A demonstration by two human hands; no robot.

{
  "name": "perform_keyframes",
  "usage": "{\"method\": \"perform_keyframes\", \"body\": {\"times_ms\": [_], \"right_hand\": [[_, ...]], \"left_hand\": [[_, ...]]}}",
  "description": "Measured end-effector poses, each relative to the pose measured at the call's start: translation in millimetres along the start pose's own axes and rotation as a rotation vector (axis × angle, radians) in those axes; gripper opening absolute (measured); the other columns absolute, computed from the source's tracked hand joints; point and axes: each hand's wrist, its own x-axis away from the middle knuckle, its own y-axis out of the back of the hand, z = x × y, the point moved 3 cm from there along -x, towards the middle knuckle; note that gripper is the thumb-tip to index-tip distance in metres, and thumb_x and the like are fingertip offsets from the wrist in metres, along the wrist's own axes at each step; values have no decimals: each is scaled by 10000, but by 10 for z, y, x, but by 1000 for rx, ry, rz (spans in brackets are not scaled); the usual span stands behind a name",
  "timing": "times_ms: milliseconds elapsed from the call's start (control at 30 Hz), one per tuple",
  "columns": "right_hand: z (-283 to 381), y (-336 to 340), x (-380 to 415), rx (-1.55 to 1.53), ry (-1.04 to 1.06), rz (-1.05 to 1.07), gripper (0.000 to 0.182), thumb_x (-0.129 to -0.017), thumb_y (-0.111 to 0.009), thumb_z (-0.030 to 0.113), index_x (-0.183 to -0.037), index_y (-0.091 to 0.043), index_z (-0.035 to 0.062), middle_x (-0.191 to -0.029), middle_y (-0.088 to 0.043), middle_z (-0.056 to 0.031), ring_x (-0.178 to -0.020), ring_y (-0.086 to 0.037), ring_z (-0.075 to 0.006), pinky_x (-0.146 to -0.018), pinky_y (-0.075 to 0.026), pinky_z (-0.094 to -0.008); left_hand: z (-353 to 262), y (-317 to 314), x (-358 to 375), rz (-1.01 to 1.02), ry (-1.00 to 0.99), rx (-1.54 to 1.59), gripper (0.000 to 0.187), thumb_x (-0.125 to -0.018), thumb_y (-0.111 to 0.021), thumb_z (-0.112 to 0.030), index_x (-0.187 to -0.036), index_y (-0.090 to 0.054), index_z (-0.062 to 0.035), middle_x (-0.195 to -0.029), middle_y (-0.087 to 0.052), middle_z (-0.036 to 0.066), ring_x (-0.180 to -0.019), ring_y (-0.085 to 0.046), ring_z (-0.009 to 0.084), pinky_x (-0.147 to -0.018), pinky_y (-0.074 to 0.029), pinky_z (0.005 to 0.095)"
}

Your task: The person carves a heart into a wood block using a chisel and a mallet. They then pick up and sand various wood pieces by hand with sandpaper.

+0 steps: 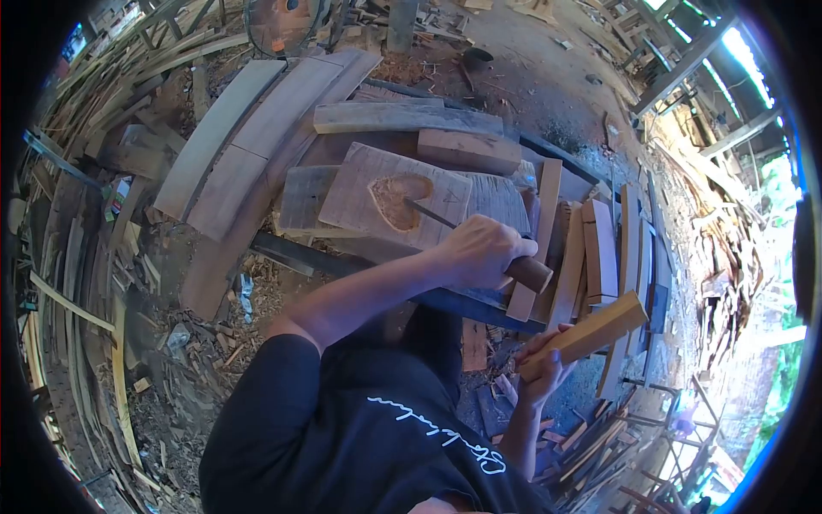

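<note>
My left hand point(484, 251) is closed around the wooden handle of a chisel point(432, 214). Its thin metal blade slants up and left, with the tip inside a heart-shaped hollow point(396, 206) cut into a pale wooden board point(355, 184). The handle's butt sticks out below my fist. Lower right, my right hand point(545, 370) grips a squared wooden block point(604, 328), held apart from the chisel handle. Beneath the carved board lies another thick wooden piece point(497, 201).
Planks point(295, 98) lie at the upper left of the bench, with more pieces point(471, 152) behind the board. Several upright-looking slats point(599, 248) line its right side. Scrap wood point(81, 257) and shavings cover the ground on the left.
</note>
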Motion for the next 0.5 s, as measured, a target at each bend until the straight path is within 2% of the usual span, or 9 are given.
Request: {"method": "perform_keyframes", "body": {"times_ms": [133,200,267,333,367,433,467,500], "right_hand": [[63,102,11,-66,121,-7,624,-877,-593,422,-1262,-378,-20,-790,-533,-118,-532,-558,-165,-450,-475,-262],[199,51,-13,-257,321,-1,547,-933,-541,348,-1298,-357,-16,-805,-500,-79,-565,-509,-138,-447,-439,-241],[27,-16,30,-353,383,-61,514,-921,-555,291,-1297,-369,-6,-812,-511,-73,-596,-535,-140,-474,-460,-246],[-309,-108,125,357,-12,115,522,-872,-601,264,-1274,-392,4,-836,-536,-81,-649,-575,-147,-502,-489,-255],[-260,-121,184,350,-6,112,522,-872,-601,264,-1274,-392,4,-836,-536,-81,-649,-575,-147,-502,-489,-255],[-262,-237,261,75,-401,231,544,-788,-643,154,-1246,-389,7,-877,-553,-103,-641,-610,-183,-567,-519,-306],[-294,-222,262,60,-387,237,544,-788,-643,154,-1246,-389,7,-877,-553,-103,-641,-610,-183,-567,-519,-306],[-309,-139,255,92,-302,170,535,-802,-644,212,-1234,-404,9,-844,-557,-101,-613,-605,-176,-536,-518,-294]], "left_hand": [[48,-20,24,40,-2,-11,240,-672,-742,-167,-882,-636,-114,-774,-666,117,-733,-680,331,-654,-511,448],[91,-43,27,66,3,1,244,-673,-743,-170,-885,-637,-114,-773,-666,117,-734,-680,328,-654,-510,447],[90,-33,19,37,-20,27,239,-675,-754,-197,-871,-641,-120,-751,-663,104,-724,-680,321,-645,-505,443],[82,16,29,41,-9,45,232,-677,-759,-214,-856,-641,-125,-740,-662,96,-718,-679,318,-641,-502,442],[83,39,32,48,7,60,226,-680,-764,-231,-841,-642,-130,-728,-660,89,-712,-679,315,-636,-499,441],[76,66,45,50,-4,51,219,-683,-765,-241,-829,-642,-135,-725,-661,85,-712,-680,315,-633,-497,441],[65,69,64,56,-9,58,213,-685,-767,-251,-818,-643,-139,-722,-661,82,-712,-682,314,-630,-495,441],[55,62,79,95,-1,64,216,-692,-767,-264,-818,-644,-139,-731,-665,90,-719,-684,315,-632,-499,444]]}}
